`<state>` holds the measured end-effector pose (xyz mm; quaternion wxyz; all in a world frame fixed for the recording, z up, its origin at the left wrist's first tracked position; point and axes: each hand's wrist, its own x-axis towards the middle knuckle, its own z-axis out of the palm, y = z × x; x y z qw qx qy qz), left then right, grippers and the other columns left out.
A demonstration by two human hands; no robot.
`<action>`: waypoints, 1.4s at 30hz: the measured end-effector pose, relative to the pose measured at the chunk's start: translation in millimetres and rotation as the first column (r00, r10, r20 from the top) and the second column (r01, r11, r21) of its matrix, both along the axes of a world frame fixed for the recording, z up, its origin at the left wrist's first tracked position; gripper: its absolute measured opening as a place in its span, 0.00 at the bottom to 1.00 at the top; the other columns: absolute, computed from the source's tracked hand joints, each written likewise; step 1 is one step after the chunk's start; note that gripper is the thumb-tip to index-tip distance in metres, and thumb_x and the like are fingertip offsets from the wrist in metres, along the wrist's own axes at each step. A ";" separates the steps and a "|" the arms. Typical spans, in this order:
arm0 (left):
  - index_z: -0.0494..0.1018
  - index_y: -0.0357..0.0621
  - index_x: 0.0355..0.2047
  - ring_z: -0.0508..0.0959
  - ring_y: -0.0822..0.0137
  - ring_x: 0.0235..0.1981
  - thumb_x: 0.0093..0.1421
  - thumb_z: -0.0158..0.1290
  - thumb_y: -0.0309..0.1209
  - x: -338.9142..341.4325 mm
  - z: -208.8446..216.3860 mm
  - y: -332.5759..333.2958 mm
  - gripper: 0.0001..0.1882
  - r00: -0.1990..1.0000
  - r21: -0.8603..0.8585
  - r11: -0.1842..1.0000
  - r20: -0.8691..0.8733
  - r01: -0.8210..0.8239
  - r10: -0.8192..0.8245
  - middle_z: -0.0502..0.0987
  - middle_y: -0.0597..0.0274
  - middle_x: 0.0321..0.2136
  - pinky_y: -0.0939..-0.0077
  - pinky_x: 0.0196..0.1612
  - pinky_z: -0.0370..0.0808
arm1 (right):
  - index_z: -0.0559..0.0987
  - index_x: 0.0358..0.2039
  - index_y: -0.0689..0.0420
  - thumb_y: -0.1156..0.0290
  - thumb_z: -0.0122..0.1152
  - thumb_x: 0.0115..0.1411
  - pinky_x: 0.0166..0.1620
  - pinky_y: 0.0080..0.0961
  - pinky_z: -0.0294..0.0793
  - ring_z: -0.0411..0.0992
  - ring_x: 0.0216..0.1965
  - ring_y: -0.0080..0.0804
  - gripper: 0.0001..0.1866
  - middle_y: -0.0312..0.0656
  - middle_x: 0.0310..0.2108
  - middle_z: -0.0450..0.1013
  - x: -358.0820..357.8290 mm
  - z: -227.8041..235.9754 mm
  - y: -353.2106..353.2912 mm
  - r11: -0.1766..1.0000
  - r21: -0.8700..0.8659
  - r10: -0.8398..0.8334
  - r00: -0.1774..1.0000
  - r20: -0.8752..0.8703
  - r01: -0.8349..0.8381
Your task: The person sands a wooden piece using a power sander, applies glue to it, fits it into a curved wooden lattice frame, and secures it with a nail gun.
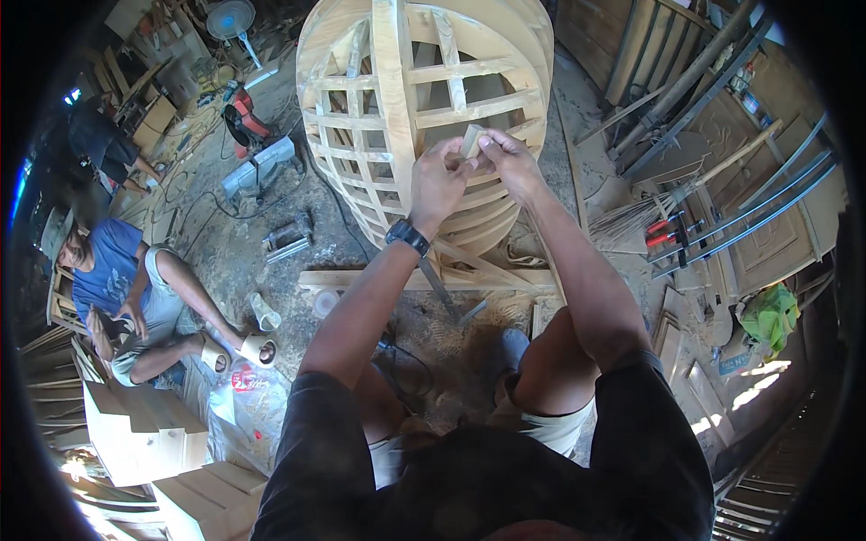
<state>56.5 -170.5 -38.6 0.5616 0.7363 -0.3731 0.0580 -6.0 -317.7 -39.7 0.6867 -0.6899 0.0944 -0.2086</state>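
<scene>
Both my hands meet in front of a large rounded wooden lattice frame [390, 99], built of curved slats crossed by upright strips. Between them is a small tan piece [471, 140], which looks like a wood block or a folded bit of sandpaper. My left hand [440, 178], with a dark watch on its wrist, has its fingers curled at the piece's lower left side. On the other side, my right hand [511, 164] pinches the piece between thumb and fingers. The slats just behind are partly hidden by my hands.
A wooden beam [361, 279] lies across the floor at the frame's base. On the left a person [108, 279] sits low, near a cup [264, 312] and cartons [149, 433]. A red power tool [244, 122], a fan [231, 20], bar clamps [749, 216] and a broom [631, 221] stand around.
</scene>
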 end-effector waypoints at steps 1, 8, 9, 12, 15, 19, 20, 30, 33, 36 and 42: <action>0.74 0.32 0.48 0.83 0.64 0.32 0.56 0.62 0.29 1.3 -2.8 -1.6 0.21 0.999 0.009 1.000 0.030 -0.011 0.010 0.80 0.47 0.40 0.73 0.36 0.79 | 0.76 0.50 0.63 0.64 0.55 0.67 0.46 0.22 0.71 0.72 0.40 0.22 0.17 0.39 0.41 0.76 2.9 -2.8 -1.7 1.000 -0.009 0.008 1.000 -0.024 -0.008; 0.75 0.33 0.46 0.80 0.53 0.36 0.57 0.60 0.31 18.2 -18.4 -11.4 0.19 0.974 -0.024 0.995 0.201 -0.097 0.100 0.79 0.45 0.37 0.66 0.40 0.77 | 0.76 0.48 0.61 0.66 0.54 0.67 0.40 0.22 0.72 0.72 0.33 0.21 0.14 0.39 0.34 0.76 25.3 -13.1 -1.2 0.972 -0.188 -0.130 0.990 0.061 0.139; 0.75 0.33 0.46 0.80 0.51 0.38 0.58 0.60 0.31 20.2 -20.7 -12.7 0.18 0.964 -0.025 0.992 0.235 -0.123 0.126 0.79 0.45 0.37 0.64 0.42 0.77 | 0.76 0.48 0.61 0.66 0.53 0.67 0.39 0.22 0.73 0.72 0.32 0.21 0.14 0.39 0.34 0.76 26.4 -13.4 -1.1 0.975 -0.192 -0.110 0.993 0.033 0.114; 0.75 0.34 0.44 0.78 0.45 0.38 0.58 0.57 0.31 15.8 -21.5 -20.8 0.16 0.981 -0.039 0.994 0.165 -0.100 0.105 0.78 0.42 0.37 0.56 0.43 0.74 | 0.76 0.47 0.61 0.66 0.52 0.68 0.38 0.22 0.74 0.72 0.30 0.22 0.13 0.39 0.33 0.76 24.2 -12.0 -1.0 0.967 -0.222 -0.131 0.991 -0.028 0.122; 0.75 0.34 0.43 0.78 0.44 0.38 0.59 0.56 0.30 21.6 -26.3 -22.7 0.14 0.983 -0.094 0.988 0.126 -0.122 0.133 0.78 0.41 0.36 0.55 0.43 0.74 | 0.76 0.48 0.61 0.67 0.52 0.68 0.37 0.22 0.74 0.73 0.31 0.22 0.14 0.39 0.32 0.76 25.3 -2.4 12.8 0.951 -0.267 -0.176 0.983 -0.048 0.157; 0.74 0.35 0.40 0.78 0.43 0.38 0.59 0.54 0.29 23.6 -27.4 -33.3 0.11 0.991 -0.083 0.989 0.054 -0.122 0.126 0.78 0.43 0.34 0.54 0.43 0.74 | 0.76 0.47 0.60 0.67 0.52 0.67 0.39 0.27 0.75 0.75 0.32 0.28 0.13 0.42 0.32 0.77 33.3 -8.6 4.6 0.845 -0.450 -0.262 0.957 0.123 0.289; 0.74 0.35 0.39 0.78 0.43 0.38 0.59 0.54 0.29 21.0 -28.4 -35.6 0.10 0.992 -0.054 0.991 0.025 -0.121 0.122 0.78 0.43 0.34 0.53 0.43 0.74 | 0.76 0.47 0.61 0.67 0.52 0.66 0.40 0.31 0.74 0.75 0.32 0.34 0.13 0.45 0.33 0.77 33.4 -11.5 0.8 0.825 -0.483 -0.275 0.955 0.109 0.293; 0.72 0.33 0.41 0.78 0.45 0.36 0.62 0.53 0.29 15.0 -26.4 -39.6 0.11 0.979 -0.058 0.984 0.109 -0.167 0.173 0.77 0.41 0.32 0.56 0.40 0.74 | 0.75 0.42 0.62 0.66 0.52 0.65 0.39 0.33 0.74 0.75 0.31 0.36 0.12 0.48 0.31 0.76 25.7 -10.5 -10.6 0.872 -0.468 -0.174 0.984 -0.033 0.139; 0.72 0.33 0.44 0.79 0.45 0.37 0.63 0.52 0.29 25.4 -33.1 -34.1 0.13 0.986 -0.061 0.988 0.072 -0.144 0.148 0.78 0.40 0.35 0.57 0.42 0.75 | 0.75 0.42 0.61 0.66 0.52 0.66 0.40 0.32 0.74 0.76 0.32 0.34 0.12 0.47 0.32 0.77 30.1 -8.0 0.9 0.885 -0.445 -0.176 0.983 -0.046 0.137; 0.71 0.35 0.45 0.80 0.45 0.39 0.62 0.52 0.28 28.2 -31.5 -30.3 0.13 0.995 -0.137 0.987 -0.052 -0.088 0.081 0.79 0.41 0.37 0.56 0.42 0.76 | 0.75 0.44 0.61 0.66 0.52 0.67 0.40 0.31 0.75 0.76 0.33 0.33 0.13 0.47 0.32 0.77 28.1 -4.1 7.9 0.893 -0.430 -0.179 0.981 -0.072 0.132; 0.71 0.34 0.46 0.81 0.48 0.39 0.61 0.52 0.31 28.6 -23.0 -29.6 0.15 0.990 -0.019 0.994 -0.092 -0.105 0.103 0.79 0.42 0.38 0.59 0.44 0.76 | 0.75 0.47 0.62 0.72 0.50 0.67 0.36 0.25 0.78 0.76 0.33 0.25 0.11 0.44 0.35 0.78 14.6 18.7 13.5 0.950 -0.302 -0.116 0.986 -0.123 0.074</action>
